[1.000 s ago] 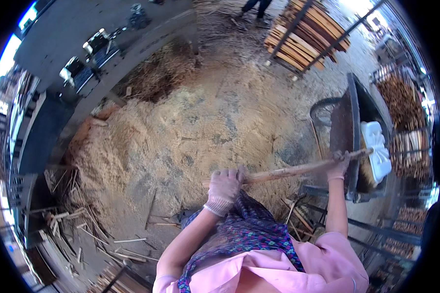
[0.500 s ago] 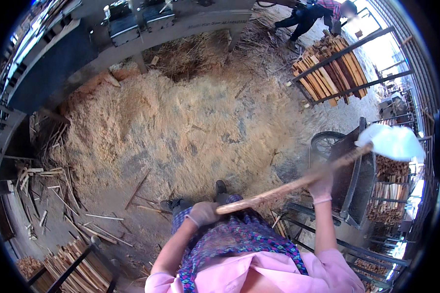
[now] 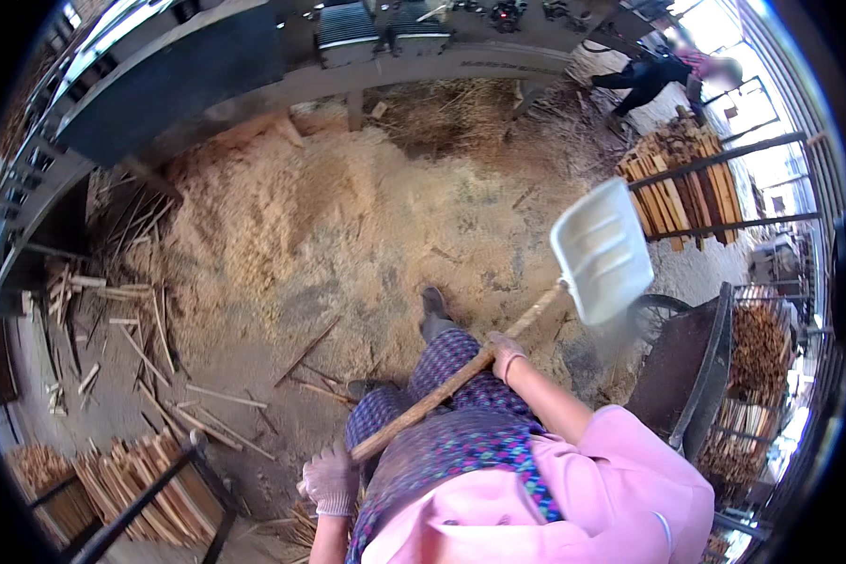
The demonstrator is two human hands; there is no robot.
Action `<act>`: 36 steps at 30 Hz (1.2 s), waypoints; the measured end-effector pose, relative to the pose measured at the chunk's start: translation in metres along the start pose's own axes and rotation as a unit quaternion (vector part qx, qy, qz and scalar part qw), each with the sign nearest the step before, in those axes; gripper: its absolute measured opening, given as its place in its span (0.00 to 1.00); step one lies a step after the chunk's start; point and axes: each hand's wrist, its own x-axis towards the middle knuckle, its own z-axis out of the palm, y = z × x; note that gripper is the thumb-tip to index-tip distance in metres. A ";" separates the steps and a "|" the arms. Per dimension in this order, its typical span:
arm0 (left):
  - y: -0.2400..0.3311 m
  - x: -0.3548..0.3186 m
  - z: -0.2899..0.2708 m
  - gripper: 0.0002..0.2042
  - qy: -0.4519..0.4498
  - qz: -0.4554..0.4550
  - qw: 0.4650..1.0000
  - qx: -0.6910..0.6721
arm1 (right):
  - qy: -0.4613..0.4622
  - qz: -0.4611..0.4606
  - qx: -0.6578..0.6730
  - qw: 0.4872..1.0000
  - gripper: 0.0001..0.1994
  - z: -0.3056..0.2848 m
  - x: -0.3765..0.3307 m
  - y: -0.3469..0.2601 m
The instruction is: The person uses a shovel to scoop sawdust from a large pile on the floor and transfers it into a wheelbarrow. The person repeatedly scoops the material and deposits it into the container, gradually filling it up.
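A shovel with a white scoop blade (image 3: pixel 603 252) and a long wooden handle (image 3: pixel 442 387) runs diagonally across the front of my body. My left hand (image 3: pixel 330 480), gloved, is closed round the handle's lower end. Farther up the shaft, my gloved right hand (image 3: pixel 508 357) grips it too. The blade hangs to the right over the floor, and no load shows on it. Sawdust (image 3: pixel 301 221) lies thickly over the floor ahead of me. To the right stands a dark wheelbarrow (image 3: pixel 669 371), its wheel partly behind the blade.
A large machine (image 3: pixel 197 94) spans the far left. Loose wood strips (image 3: pixel 221 397) litter the floor at left. Stacked wood stands in racks at near left (image 3: pixel 150 489) and far right (image 3: pixel 677 183). Another person (image 3: pixel 649 83) bends beside the far rack. More wood bundles (image 3: pixel 757 343) line the right side.
The shovel blade has swung from above the wheelbarrow leftward, out over the floor. My right hand has moved left with the handle; my left hand has moved left and nearer. One foot has stepped forward.
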 end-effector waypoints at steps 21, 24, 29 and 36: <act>0.136 0.503 -0.107 0.13 -0.566 -0.135 0.691 -0.429 | 0.171 0.253 0.447 0.841 0.17 -0.224 0.396 -0.230; 0.146 0.519 -0.101 0.12 -0.554 -0.140 0.644 -0.509 | 0.153 0.214 0.431 0.863 0.17 -0.237 0.420 -0.258; 0.181 0.548 -0.058 0.11 -0.583 -0.130 0.623 -0.505 | 0.161 0.172 0.486 0.842 0.11 -0.262 0.480 -0.244; 0.107 0.490 -0.016 0.23 -0.487 -0.103 0.727 -0.473 | 0.118 0.180 0.456 0.863 0.10 -0.159 0.475 -0.237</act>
